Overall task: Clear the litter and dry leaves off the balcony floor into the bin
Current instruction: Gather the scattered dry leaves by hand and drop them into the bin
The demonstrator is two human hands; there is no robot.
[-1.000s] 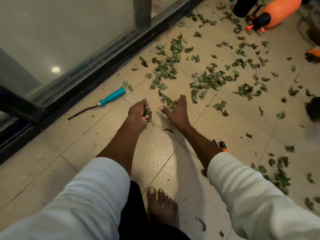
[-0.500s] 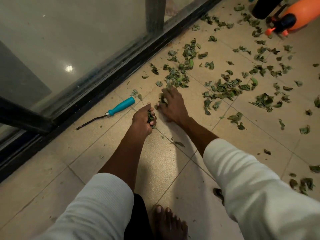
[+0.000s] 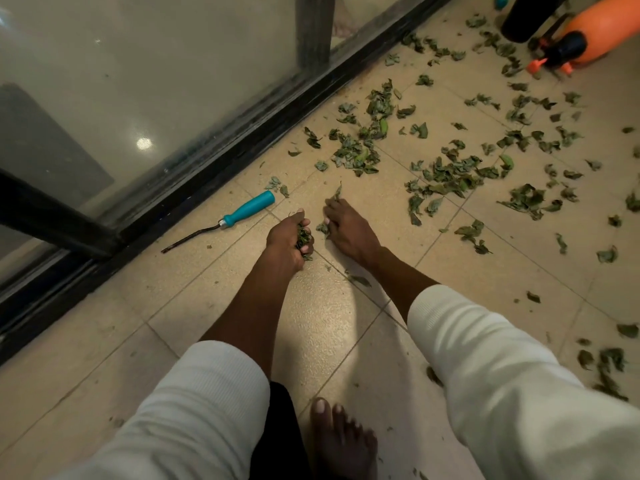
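Dry green leaves (image 3: pixel 446 174) lie scattered over the beige tiled floor (image 3: pixel 194 327), thickest in the middle and upper right. My left hand (image 3: pixel 289 239) is curled round a bunch of leaves (image 3: pixel 303 239), low over the tiles. Just to its right, my right hand (image 3: pixel 348 228) lies palm down on the floor with its fingers curled over a few leaves (image 3: pixel 323 228). No bin is in view.
A tool with a teal handle (image 3: pixel 249 209) lies by the dark door track (image 3: pixel 214 188) under the glass door. An orange sprayer (image 3: pixel 581 39) and a black object (image 3: pixel 526 15) stand at the top right. My bare foot (image 3: pixel 341 441) is at the bottom.
My right hand drew back from the leaf pile toward my left hand, raking a few leaves along. The left hand keeps its bunch. The view shifted slightly.
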